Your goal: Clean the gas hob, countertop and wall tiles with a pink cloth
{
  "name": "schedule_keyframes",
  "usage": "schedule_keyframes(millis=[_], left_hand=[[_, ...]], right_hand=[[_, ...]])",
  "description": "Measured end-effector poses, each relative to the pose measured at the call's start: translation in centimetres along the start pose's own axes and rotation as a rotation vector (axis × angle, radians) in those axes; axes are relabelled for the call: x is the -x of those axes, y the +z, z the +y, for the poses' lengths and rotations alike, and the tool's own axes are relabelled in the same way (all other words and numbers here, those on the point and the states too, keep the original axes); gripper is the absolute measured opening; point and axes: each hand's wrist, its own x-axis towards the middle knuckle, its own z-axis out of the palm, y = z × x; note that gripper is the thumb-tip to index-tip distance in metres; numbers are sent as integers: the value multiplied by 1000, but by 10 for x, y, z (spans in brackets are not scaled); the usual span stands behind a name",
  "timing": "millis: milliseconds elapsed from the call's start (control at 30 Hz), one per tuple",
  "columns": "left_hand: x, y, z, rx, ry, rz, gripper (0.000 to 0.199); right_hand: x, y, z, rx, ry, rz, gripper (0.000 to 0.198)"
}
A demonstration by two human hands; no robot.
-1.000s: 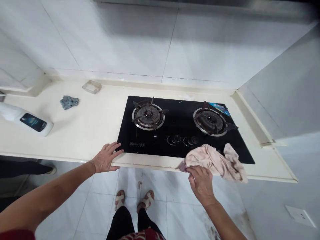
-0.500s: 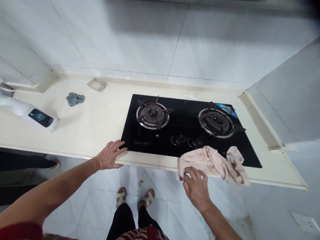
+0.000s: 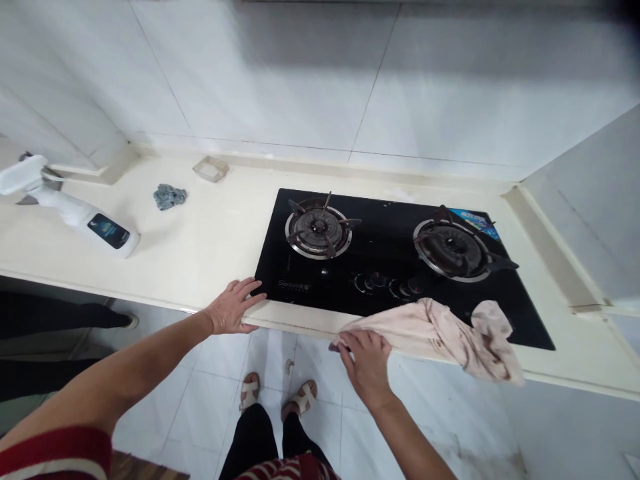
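My right hand grips the left end of a pale pink cloth at the counter's front edge. The cloth stretches to the right over the front of the black gas hob, and its far end bunches up and hangs over the edge. My left hand rests on the counter edge with fingers spread, its fingertips touching the hob's front left corner. Two burners, the left burner and the right burner, stand behind the control knobs.
On the cream counter to the left lie a white spray bottle, a crumpled grey-blue rag and a small clear tray. A tiled wall rises behind. Another person's dark-clad legs show at the lower left.
My right hand has pulled the cloth's end leftward along the counter edge, stretching it out. My left hand stays at the hob corner. The view has shifted slightly left.
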Motion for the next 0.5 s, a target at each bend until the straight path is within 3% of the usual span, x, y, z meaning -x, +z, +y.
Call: schedule_keyframes(millis=[133,400,500], left_hand=[[0,0,-1,4,18,27,80],[1,3,-2,6,31,40,80],[1,4,-1,-2,20,26,81]], right_hand=[[-5,7,-9,-20,-51,-41,18],[22,-23,71,94,-132,-25,20],[16,-12,52,62,-99,-13,22]])
